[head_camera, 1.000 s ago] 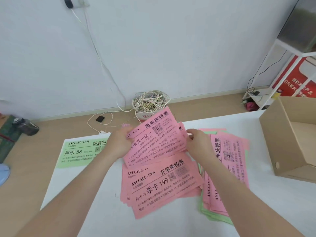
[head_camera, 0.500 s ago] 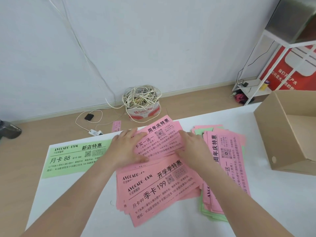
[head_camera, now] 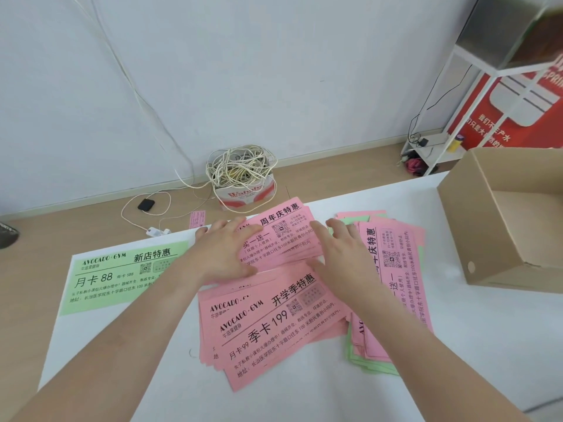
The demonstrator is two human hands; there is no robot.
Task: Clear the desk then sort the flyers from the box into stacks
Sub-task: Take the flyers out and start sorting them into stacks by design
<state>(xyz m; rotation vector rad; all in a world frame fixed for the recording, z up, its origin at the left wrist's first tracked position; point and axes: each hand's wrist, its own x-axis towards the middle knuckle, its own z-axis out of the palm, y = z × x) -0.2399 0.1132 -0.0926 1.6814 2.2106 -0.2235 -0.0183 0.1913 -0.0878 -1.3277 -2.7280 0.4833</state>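
Head cam, single view.

L hand (head_camera: 225, 254): flat, fingers straight and spread, palm down on the left end of the upper pink flyer stack (head_camera: 285, 236) (header 周年庆特惠). Nothing gripped. R hand (head_camera: 341, 260): also flat, fingers extended, pressing the right end of the same stack; no pinch seen. Both forearms enter from the bottom edge.

Upper pink stack lies tilted, near the far edge of the white desk (head_camera: 304, 400), sheets slightly fanned. Its near edge overlaps a second pink stack (head_camera: 274, 327) (开学季特惠, 季卡 199), also tilted and fanned, just below the hands at desk centre.

R of the hands: mixed pile (head_camera: 399, 269), pink sheets on top turned roughly lengthwise, green sheets showing at far and near edges. R wrist covers part of its left side.

L side of desk: single green flyer (head_camera: 122, 275) (新店特惠, 月卡 88), flat, apart from the pink stacks; L forearm crosses its right corner.

Cardboard box (head_camera: 511, 277) at desk's right end, open; visible interior shows bare cardboard, rest out of frame.

Floor behind the desk: cable coil (head_camera: 243, 169) in a small carton by the wall, one pink slip (head_camera: 197, 219) lying near the desk's edge.
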